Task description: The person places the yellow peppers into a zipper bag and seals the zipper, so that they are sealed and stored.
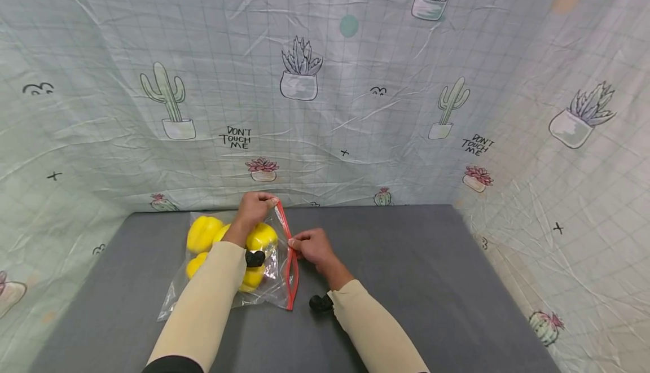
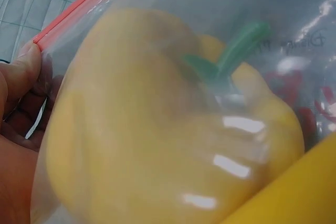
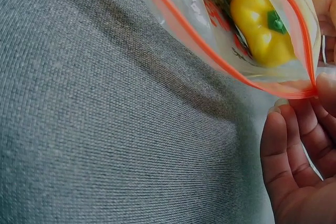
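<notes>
A clear zip bag point(image 1: 274, 291) with a red zip edge lies on the grey table, holding several yellow bell peppers point(image 1: 202, 234). At the far end of the red edge, my left hand point(image 1: 252, 210) pinches the bag's corner between thumb and fingers. My right hand point(image 1: 316, 247) pinches the same red edge about midway along. Between my right hand and the near corner, the bag's mouth gapes, and in the right wrist view a yellow pepper point(image 3: 257, 24) with a green stem shows through it. The left wrist view has a pepper point(image 2: 131, 114) close up behind the plastic.
The grey table point(image 1: 406, 271) stretches out to the right of the bag. Behind and at both sides hangs a pale cloth point(image 1: 345, 108) printed with cacti. A dark wrist camera point(image 1: 321, 303) sits by my right sleeve.
</notes>
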Motion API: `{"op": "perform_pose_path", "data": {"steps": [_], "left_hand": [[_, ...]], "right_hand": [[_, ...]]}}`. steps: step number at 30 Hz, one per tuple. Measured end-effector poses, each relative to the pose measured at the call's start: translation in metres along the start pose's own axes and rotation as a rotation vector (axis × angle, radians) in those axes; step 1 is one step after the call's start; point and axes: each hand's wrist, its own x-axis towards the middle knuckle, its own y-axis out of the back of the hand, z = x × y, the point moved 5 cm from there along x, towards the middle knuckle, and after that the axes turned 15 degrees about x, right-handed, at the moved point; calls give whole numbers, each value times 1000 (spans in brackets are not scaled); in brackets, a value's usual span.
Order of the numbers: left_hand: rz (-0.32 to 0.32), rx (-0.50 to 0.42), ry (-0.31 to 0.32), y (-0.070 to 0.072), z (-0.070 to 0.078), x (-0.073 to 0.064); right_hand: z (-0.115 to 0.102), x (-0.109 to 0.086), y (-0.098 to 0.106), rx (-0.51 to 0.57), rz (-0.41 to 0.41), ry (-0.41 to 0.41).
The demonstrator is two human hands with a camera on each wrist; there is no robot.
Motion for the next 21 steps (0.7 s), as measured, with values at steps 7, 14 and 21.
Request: {"op": "perform_pose_path", "data": {"steps": [7,14,21], "left_hand": [[3,-13,-1,1,0,1],[4,-8,0,0,-3,4],[11,-23,13,0,-6,4]], "right_hand": [[-2,-5,0,-41,7,9],[-1,-8,0,-39,0,8],[3,-12,1,-62,-15,-3]]}}
